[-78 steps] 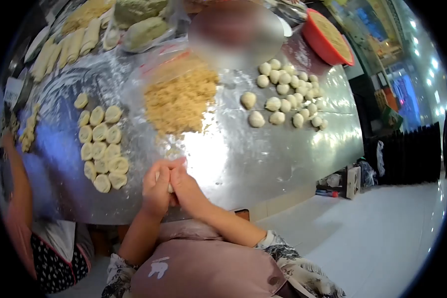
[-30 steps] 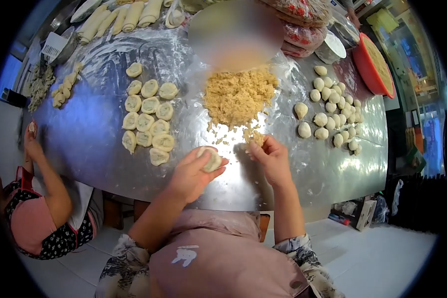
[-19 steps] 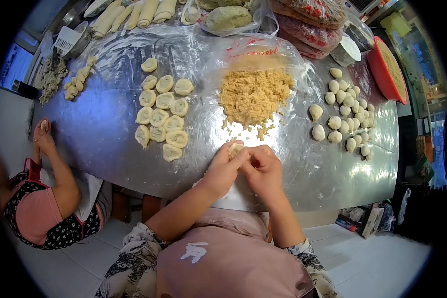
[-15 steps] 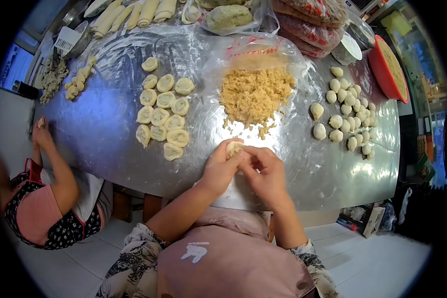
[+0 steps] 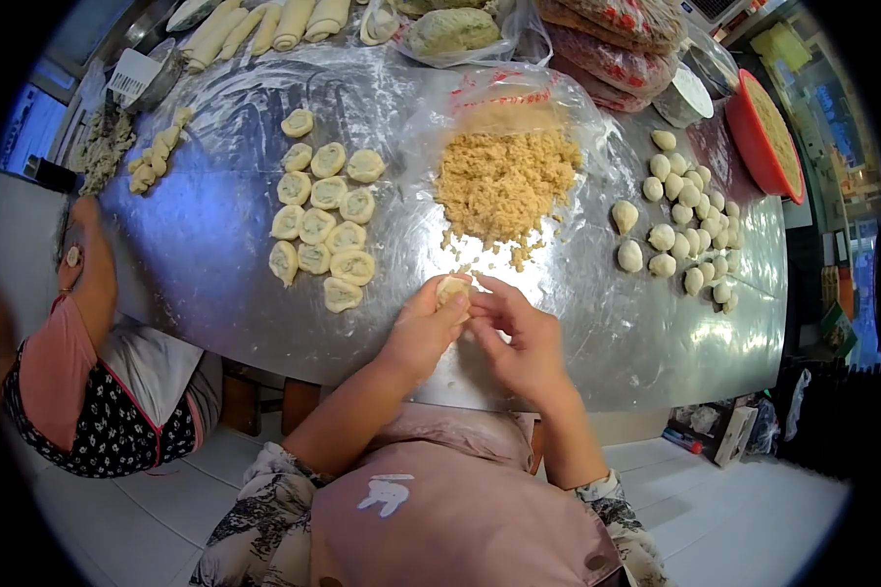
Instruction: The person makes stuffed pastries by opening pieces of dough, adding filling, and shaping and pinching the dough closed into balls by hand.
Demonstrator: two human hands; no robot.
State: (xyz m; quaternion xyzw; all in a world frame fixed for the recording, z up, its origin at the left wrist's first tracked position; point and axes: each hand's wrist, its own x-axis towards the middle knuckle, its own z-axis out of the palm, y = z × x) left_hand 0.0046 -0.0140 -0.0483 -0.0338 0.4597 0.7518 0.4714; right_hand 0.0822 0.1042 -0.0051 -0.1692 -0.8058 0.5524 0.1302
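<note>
My left hand (image 5: 423, 328) is wrapped round a small pale dough piece (image 5: 450, 289) just in front of the yellow crumbly filling (image 5: 507, 186). Right beside it, my right hand (image 5: 514, 338) has its thumb and fingers bent and apart, the fingertips at the dough's right edge. Nothing can be made out between the right fingers. The filling is heaped on a clear plastic bag (image 5: 421, 132). Several flattened dough rounds (image 5: 315, 225) lie in rows to the left. On the right is a group of small white dough balls (image 5: 688, 196).
Rolled dough logs (image 5: 290, 24) and bagged green dough (image 5: 452, 32) lie at the back of the metal table (image 5: 215, 293). Red-printed bags (image 5: 612, 59), a white bowl (image 5: 683, 101) and a red basin (image 5: 762, 137) stand back right. A co-worker (image 5: 59, 362) is at the left edge.
The right hand took crumbs of filling, then both hands came together at the dough. Lately the right fingers have spread slightly from it. The co-worker's arm has reached further over the table's left end.
</note>
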